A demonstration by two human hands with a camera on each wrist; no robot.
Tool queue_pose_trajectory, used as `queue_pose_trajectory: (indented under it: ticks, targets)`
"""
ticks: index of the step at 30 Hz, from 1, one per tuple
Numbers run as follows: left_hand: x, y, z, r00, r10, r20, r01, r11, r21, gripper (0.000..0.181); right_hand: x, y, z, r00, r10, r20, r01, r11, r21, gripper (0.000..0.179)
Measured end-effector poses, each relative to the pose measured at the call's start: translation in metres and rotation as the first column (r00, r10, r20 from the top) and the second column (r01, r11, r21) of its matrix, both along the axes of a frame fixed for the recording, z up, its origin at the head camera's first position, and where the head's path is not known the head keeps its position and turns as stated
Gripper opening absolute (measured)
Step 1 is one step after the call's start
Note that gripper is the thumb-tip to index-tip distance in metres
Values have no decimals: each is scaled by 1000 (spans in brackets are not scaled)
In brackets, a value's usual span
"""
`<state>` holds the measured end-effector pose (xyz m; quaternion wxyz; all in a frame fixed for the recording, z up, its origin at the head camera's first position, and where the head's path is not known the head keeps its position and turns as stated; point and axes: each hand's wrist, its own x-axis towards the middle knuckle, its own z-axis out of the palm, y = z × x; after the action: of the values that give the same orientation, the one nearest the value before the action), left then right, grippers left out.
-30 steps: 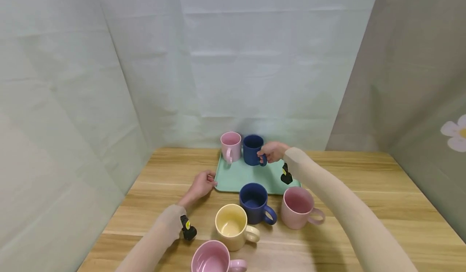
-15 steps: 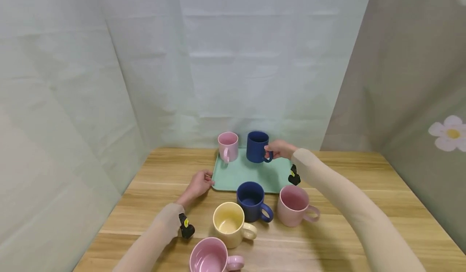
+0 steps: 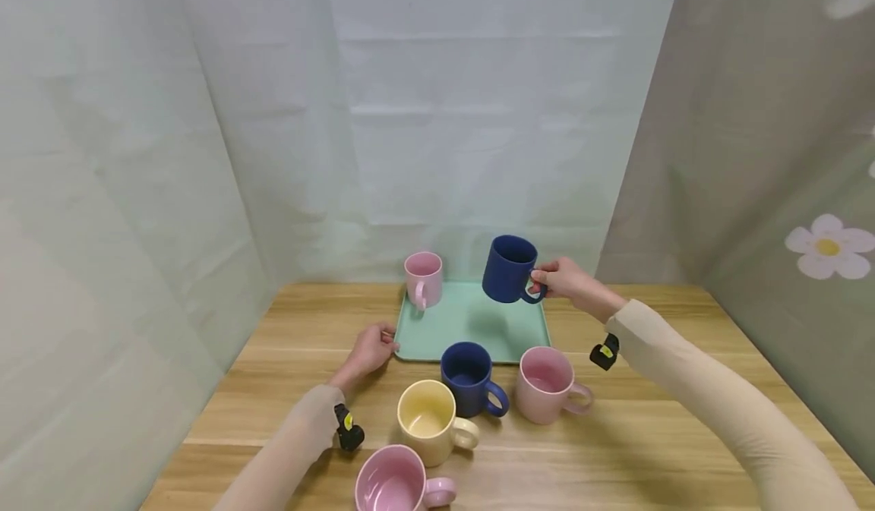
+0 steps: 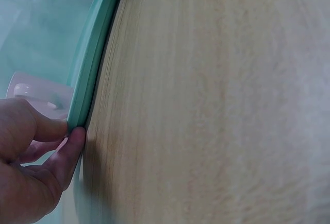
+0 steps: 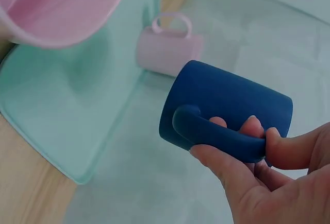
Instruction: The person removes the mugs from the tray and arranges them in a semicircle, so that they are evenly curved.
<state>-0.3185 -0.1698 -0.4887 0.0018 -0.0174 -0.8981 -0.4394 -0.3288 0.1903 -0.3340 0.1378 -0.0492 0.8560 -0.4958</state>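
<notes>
My right hand grips the handle of a dark blue mug, holding it slightly tilted in the air above the mint-green tray. In the right wrist view, the fingers pass through the handle of the blue mug and the thumb presses on it. At the tray's left front edge is my left hand. The left wrist view has its thumb and fingers pinching the tray rim. A light pink mug stands upright on the tray's back left corner.
Before the tray, on the wooden table, stand another dark blue mug, a dusty pink mug, a yellow mug and a pink mug. Their handles point right. A pale curtain hangs close behind the tray.
The right hand has lifted the blue mug off the tray beside the light pink mug and moved it to the right, tilting it slightly. The left hand stays at the tray's edge.
</notes>
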Motion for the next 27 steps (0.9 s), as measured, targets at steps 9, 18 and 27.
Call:
queue_pose_trajectory:
  ticks: [9,18,27]
  targets:
    - [-1,1,1,999,12,29,-12,1000,1,30,38,35,6,989,24,-149,-18,999,46,31]
    - [-2,2,2,999,8,41,-9,1000,9,31,73,63,5,977,46,-210,-27,995,94,29]
    - [-4,2,1,1000,-1,21,1,1000,3,29,112,89,1,962,49,-269,-9,989,148,28]
